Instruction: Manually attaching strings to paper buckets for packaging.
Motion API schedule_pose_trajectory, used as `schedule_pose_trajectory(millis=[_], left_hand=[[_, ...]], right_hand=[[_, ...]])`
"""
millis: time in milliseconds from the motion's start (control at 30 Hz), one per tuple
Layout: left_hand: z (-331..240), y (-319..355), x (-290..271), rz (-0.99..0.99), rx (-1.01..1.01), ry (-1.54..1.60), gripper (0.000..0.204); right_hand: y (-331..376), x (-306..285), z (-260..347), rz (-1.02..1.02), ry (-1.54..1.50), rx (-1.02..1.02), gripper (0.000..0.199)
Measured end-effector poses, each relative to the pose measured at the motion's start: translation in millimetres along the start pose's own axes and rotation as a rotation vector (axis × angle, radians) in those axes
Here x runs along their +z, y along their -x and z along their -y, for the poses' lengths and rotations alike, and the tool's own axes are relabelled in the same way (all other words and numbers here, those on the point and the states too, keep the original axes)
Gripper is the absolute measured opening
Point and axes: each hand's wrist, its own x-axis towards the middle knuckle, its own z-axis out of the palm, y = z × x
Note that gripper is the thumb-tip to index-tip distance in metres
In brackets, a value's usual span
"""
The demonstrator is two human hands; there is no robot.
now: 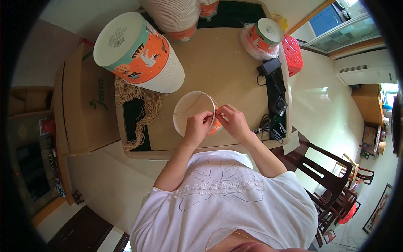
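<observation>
Fingers of the left hand [196, 128] and right hand [236, 124] are pinched tight on the rim of a paper bucket [184, 122], mid-frame; whether they also grip the tan cord [187, 110] is hidden. Leftmost stands a cardboard box [79, 126], then twine hanks [150, 107] left of centre, a bucket stack [145, 56] upper left, and a black power adapter [269, 66] upper right.
</observation>
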Motion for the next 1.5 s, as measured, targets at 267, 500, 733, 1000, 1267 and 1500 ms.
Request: schedule_pose_trajectory(millis=[267,500,733,1000,1267,1500], left_hand=[[21,5,8,0.03,0.077,0.035,0.012],[21,8,3,0.031,0.045,0.04,0.011],[15,16,-1,0.073,-0.008,-0.034,0.011],[-4,30,-17,0.088,-0.034,0.092,0.008],[-146,74,-95,1.372,0.755,1.306,0.022],[-176,76,-52,1.644,0.921,1.185,0.024]], right_hand=[[-10,-12,7,0.001,-0.031,-0.295,0.016],[-6,-3,-9,0.229,0.081,-0.304,0.018],[-5,1,-9,0.18,0.078,-0.298,0.024],[7,18,-8,0.097,0.052,-0.22,0.021],[5,21,-15,0.026,0.105,-0.218,0.01],[-3,31,-7,0.008,0.145,-0.168,0.005]])
